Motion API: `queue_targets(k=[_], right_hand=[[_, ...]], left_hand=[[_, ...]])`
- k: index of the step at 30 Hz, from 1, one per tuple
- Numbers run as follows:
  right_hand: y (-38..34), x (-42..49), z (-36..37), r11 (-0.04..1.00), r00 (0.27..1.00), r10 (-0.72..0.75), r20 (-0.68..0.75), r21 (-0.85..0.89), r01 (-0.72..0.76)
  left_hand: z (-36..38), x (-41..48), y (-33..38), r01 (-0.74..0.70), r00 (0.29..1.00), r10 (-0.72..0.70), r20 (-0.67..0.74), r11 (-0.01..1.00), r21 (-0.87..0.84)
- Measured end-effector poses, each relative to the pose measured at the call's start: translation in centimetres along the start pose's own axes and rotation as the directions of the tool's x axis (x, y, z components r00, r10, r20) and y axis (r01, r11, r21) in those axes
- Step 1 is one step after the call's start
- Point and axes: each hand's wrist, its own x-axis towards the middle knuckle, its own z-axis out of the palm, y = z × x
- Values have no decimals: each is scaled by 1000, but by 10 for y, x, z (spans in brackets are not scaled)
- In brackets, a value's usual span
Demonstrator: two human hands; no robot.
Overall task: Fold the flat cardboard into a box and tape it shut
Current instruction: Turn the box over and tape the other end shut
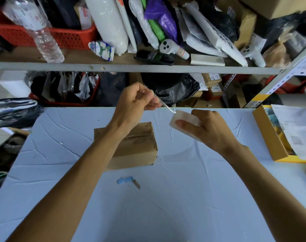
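A folded brown cardboard box [138, 147] stands on the light blue table cloth [183, 189], its top flaps closed, partly hidden by my left forearm. My right hand [208, 126] grips a roll of clear tape [185, 119] above the table, right of the box. My left hand [136, 100] is raised behind the box and pinches the free end of the tape strip [166, 106], drawn out up and to the left from the roll.
A blue box cutter [126, 180] with its blade out lies in front of the box. A yellow-edged carton [274, 137] holding papers sits at the right table edge. Crowded shelves [131, 67] stand behind the table; black bags [12, 112] lie left.
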Motion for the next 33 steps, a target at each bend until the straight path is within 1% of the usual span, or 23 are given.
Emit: queue_targets(k=[2, 3, 5, 7, 8, 9, 11, 12, 13, 14, 16, 17, 19, 20, 22, 24, 27, 29, 33], right_hand=[[-7, -3, -3, 1000, 999, -9, -45, 0, 9], [-10, -5, -6, 1000, 998, -19, -65, -2, 19], [-13, -9, -9, 999, 994, -42, -97, -21, 41], [-15, -13, -11, 997, 993, -65, -96, -35, 62], [-15, -14, -11, 997, 994, -74, -84, -11, 74], [-14, -16, -12, 996, 995, -77, -62, 50, 81], [-10, -17, -11, 973, 998, -65, -21, 221, 68], [-8, -17, -8, 960, 999, -49, -3, 275, 48], [-7, -16, -4, 959, 1000, -16, 25, 283, 8], [-6, -14, 2, 970, 997, 39, 65, 239, -53], [-3, -12, 15, 976, 974, 194, 117, 81, -204], [-2, -12, 20, 965, 961, 253, 110, 46, -259], [-2, -13, 25, 949, 957, 284, 61, 121, -290], [-3, -14, 24, 947, 960, 277, 35, 160, -279], [-5, -16, 21, 961, 976, 217, 7, 172, -215], [-7, -17, 16, 957, 990, 140, 16, 255, -140], [-7, -15, 7, 904, 995, 64, 74, 418, -89], [-6, -13, 4, 875, 995, 17, 97, 479, -62], [-7, -13, 3, 823, 992, -27, 121, 567, -47]], left_hand=[[-3, 3, 4, 33, 999, -33, -6, 998, -46], [-5, 4, 5, 57, 998, -56, 13, 997, -53], [-10, 5, 8, 82, 995, -79, 68, 996, -36], [-12, 4, 10, 64, 994, -63, 94, 998, -10], [-12, 3, 10, 43, 996, -43, 79, 999, 3], [-13, 3, 10, 19, 999, -20, 48, 1000, 16], [-15, 4, 8, -29, 999, 30, -30, 999, 42], [-17, 5, 7, -52, 996, 56, -67, 997, 65], [-18, 6, 5, -71, 992, 80, -98, 993, 94], [-20, 8, 2, -82, 988, 96, -118, 990, 118], [-18, 9, -6, -83, 989, 99, -111, 986, 146], [-17, 9, -11, -72, 991, 89, -102, 985, 158], [-18, 10, -18, -40, 993, 56, -101, 986, 160], [-20, 12, -20, -24, 995, 39, -96, 988, 152], [-27, 14, -20, -6, 997, 14, -74, 993, 118], [-33, 14, -16, -5, 1000, 7, -24, 997, 80], [-37, 14, -9, -18, 999, 13, 41, 992, 121], [-37, 13, -5, -13, 999, 9, 31, 993, 119], [-41, 13, -2, 22, 1000, -22, -8, 999, 41]])
